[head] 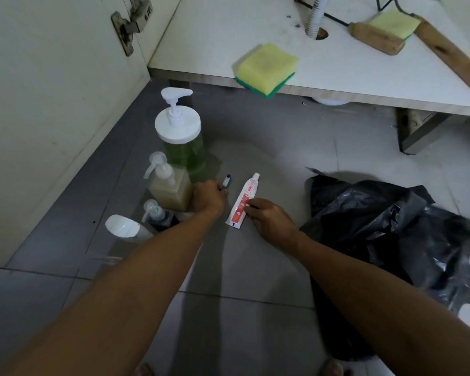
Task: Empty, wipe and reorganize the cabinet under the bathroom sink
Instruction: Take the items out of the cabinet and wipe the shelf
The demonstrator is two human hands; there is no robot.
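On the grey floor tiles, my left hand (208, 196) grips a blue-and-white toothbrush (226, 181), whose head sticks out past my fingers. My right hand (269, 217) pinches the lower half of a red-and-white toothpaste tube (246, 199) lying flat on the floor. A row of bottles stands to the left: a large green pump bottle (183, 142), a beige pump bottle (170, 189), a small dark pump bottle (160, 217) and a white-capped tube (125, 227). The white cabinet floor (228, 36) holds a yellow-green sponge (266, 69) at its front edge.
The open cabinet door (52, 104) with its hinge (130, 25) stands at the left. A black rubbish bag (391, 226) lies on the floor to the right. In the cabinet are a drain hose (316, 17), a second sponge (394, 23) and wooden blocks (377, 39).
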